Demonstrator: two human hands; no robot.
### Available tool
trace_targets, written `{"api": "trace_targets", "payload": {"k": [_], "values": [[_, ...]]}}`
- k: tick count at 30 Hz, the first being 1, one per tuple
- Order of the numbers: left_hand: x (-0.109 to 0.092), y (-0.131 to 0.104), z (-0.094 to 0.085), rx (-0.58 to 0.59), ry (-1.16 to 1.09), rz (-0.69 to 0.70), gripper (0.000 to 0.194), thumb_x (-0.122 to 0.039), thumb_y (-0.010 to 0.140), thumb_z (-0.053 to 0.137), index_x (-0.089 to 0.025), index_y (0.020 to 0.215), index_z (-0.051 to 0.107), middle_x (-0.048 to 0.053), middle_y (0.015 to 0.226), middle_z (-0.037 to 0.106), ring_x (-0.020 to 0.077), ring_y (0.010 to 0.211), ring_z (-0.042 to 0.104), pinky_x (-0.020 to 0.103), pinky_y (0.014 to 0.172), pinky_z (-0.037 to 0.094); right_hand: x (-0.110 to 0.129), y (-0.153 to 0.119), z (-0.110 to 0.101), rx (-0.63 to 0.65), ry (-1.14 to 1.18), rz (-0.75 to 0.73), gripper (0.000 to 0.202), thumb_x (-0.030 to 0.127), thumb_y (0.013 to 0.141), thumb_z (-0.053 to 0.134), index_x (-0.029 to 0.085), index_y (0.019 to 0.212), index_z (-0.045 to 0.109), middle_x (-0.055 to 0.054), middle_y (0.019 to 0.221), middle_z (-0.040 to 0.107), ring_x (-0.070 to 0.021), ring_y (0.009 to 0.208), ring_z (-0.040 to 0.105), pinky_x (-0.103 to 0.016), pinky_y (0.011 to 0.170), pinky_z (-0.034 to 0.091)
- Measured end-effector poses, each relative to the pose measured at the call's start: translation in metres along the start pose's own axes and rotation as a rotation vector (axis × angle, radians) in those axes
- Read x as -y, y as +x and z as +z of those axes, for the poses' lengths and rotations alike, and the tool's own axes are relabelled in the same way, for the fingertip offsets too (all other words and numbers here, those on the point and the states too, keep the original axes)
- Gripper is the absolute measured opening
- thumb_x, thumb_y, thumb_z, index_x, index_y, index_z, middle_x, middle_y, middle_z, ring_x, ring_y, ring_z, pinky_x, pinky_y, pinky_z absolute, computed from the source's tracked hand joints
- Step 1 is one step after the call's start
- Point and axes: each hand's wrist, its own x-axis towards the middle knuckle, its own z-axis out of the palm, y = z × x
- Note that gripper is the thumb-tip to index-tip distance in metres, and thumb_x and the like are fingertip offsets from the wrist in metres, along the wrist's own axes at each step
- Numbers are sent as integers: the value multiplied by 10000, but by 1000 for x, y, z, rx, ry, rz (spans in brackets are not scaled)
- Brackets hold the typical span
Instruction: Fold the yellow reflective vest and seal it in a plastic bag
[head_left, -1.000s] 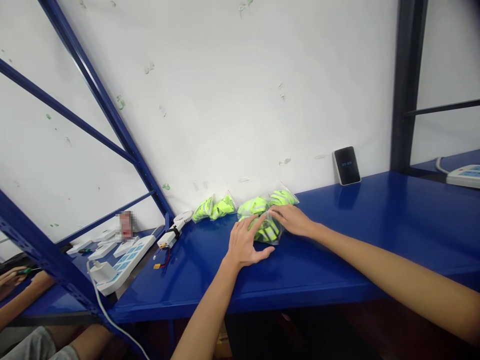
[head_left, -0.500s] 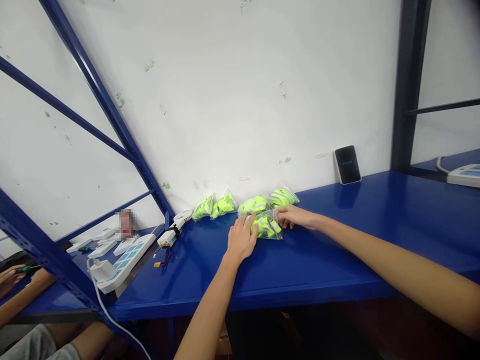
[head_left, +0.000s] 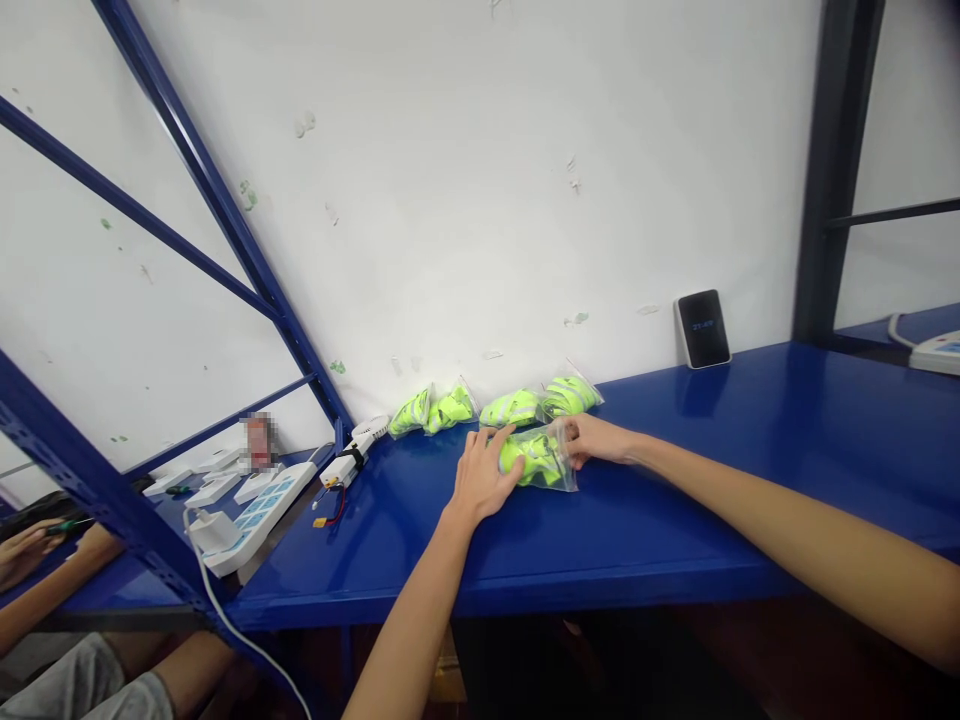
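My left hand (head_left: 481, 478) clasped the left end of the bagged neon bundle (head_left: 538, 458) on the worktop (head_left: 637, 530), just below frame centre, right hand (head_left: 596, 440) at its right edge, pinch unclear; light, steady holding seemed best.

One wide, head-worn view looks forward and down from the near side of a blue table (head_left: 750, 430), close by, facing the white wall (head_left: 450, 220) along its far side.
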Motion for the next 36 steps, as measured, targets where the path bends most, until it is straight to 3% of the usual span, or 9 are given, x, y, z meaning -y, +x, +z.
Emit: {"api": "trace_targets", "payload": {"k": [7, 14, 17, 19, 23, 27, 31, 34, 36], "values": [[-13, 2, -12, 122, -35, 114, 547, -556, 901, 421, -330, 1398, 395, 68, 1256, 486, 242, 1138, 505, 379, 921, 469, -5, 2, 4, -15, -158, -183, 122, 239, 672, 625, 156, 734, 559, 34, 586, 547, -116, 530, 509, -248, 527, 434], [-30, 14, -25, 295, 66, 168, 721, -657, 875, 359, -294, 1485, 236, 122, 1306, 516, 304, 1117, 565, 416, 891, 464, -1, 6, 7, -99, -426, -422, 89, 223, 702, 543, 164, 638, 524, 15, 604, 528, -133, 580, 465, -255, 562, 377], [-42, 28, -31, 358, 240, 26, 855, -767, 750, 439, -213, 1402, 421, 182, 1181, 612, 401, 1126, 543, 516, 917, 413, 1, 6, 8, -77, -454, -472, 130, 248, 713, 557, 166, 622, 514, 3, 614, 539, -141, 598, 476, -260, 576, 384], [-48, 42, -36, 380, 268, 2, 863, -795, 647, 532, -199, 1270, 559, 191, 1182, 624, 429, 1173, 497, 538, 959, 368, 3, 5, 8, -60, -467, -482, 149, 275, 709, 587, 165, 633, 522, 3, 621, 545, -142, 604, 481, -258, 579, 386], [-51, 74, -35, 575, 5, 58, 595, -668, 753, 511, -203, 1108, 620, 112, 1119, 670, 301, 987, 621, 370, 833, 460, 3, 4, 11, -163, -464, -408, 245, 333, 712, 601, 183, 590, 450, 43, 524, 436, -108, 522, 397, -229, 494, 304], [-45, 84, -20, 467, -134, 69, 452, -553, 777, 562, -192, 1042, 615, 76, 1040, 685, 259, 916, 641, 331, 785, 477, 2, 3, 12, -302, -453, -348, 210, 285, 704, 599, 187, 605, 442, 53, 490, 427, -99, 492, 387, -221, 477, 275], [-47, 74, -7, 402, -244, 81, 616, -602, 751, 604, -217, 1226, 523, 68, 1177, 642, 257, 1040, 616, 328, 862, 469, -4, 3, 9, -336, -493, -381, 170, 273, 694, 592, 176, 615, 476, 23, 544, 510, -124, 529, 446, -236, 503, 326], [-62, 62, 3, 362, -139, 7, 611, -633, 864, 413, -240, 1331, 431, 83, 1157, 654, 281, 1044, 621, 375, 871, 455, -7, 2, 10, -292, -512, -490, 139, 265, 726, 555, 160, 637, 533, -24, 642, 607, -165, 612, 527, -264, 570, 396], [-73, 53, 10, 253, -50, -41, 557, -576, 934, 262, -245, 1359, 400, 101, 1137, 661, 299, 1045, 619, 421, 879, 437, -5, 1, 14, -269, -484, -532, 153, 263, 772, 512, 157, 679, 569, -47, 701, 648, -186, 660, 564, -280, 606, 427]]}}
